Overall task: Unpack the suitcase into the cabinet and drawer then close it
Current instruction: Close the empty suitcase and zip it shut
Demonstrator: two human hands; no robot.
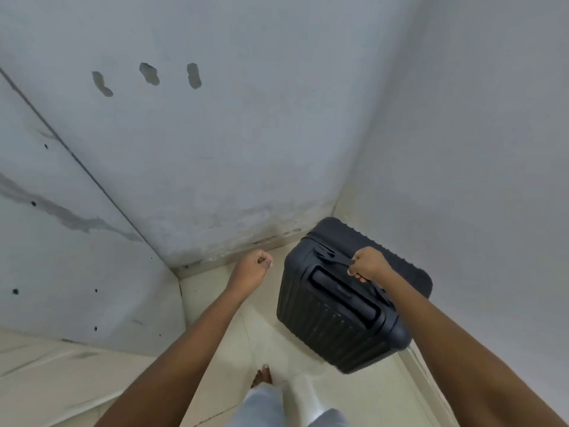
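Note:
A black ribbed hard-shell suitcase (341, 306) stands upright and zipped shut on the tiled floor, tucked into the corner of the room at the right. My right hand (369, 265) grips the carry handle on its top, fingers curled round it. To the left of the case my left hand (254, 268) hangs in the air as a fist that holds nothing. The recessed pull-handle slot on the case's top faces me. No cabinet or drawer shows in this view.
Pale grey walls (246, 134) meet in the corner just behind the suitcase, and a large grey panel (67, 257) leans at the left. My bare foot (261, 377) and light trouser legs stand on the cream floor tiles (221, 359) below.

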